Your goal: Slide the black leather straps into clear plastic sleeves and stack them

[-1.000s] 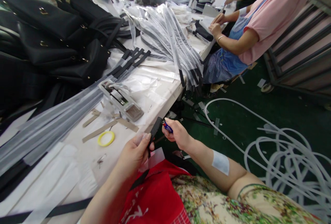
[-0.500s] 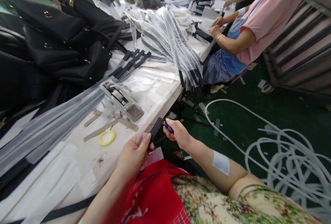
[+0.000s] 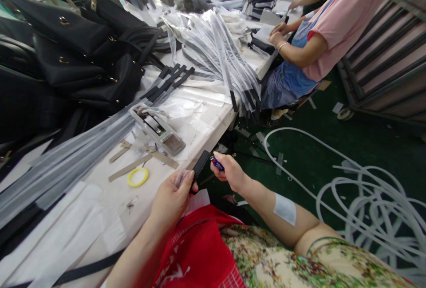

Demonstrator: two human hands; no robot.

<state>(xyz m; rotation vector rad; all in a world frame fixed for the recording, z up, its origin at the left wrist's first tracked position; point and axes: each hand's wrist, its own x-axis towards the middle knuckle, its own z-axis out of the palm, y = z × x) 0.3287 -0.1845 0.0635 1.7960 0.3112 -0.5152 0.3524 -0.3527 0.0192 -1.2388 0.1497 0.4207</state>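
My left hand (image 3: 173,195) pinches a black strap (image 3: 200,165) near its end, with clear plastic wrap under the fingers. The strap's tip points up and to the right, off the table's front edge. My right hand (image 3: 229,172) is closed round a small blue lighter (image 3: 217,163), whose top sits right beside the strap's tip. A white plaster is stuck on my right forearm. A red apron covers my lap below both hands.
On the white table (image 3: 199,124) lie a yellow tape ring (image 3: 138,177), a tape dispenser (image 3: 158,130), card strips, plastic-wrapped straps (image 3: 219,53) and black handbags (image 3: 66,57). A seated person in a pink shirt (image 3: 336,30) works at the far end. White tubing (image 3: 366,199) coils on the green floor.
Both hands hold nearly the same pose. The camera has shifted slightly, and the strap end and the lighter stay close together.
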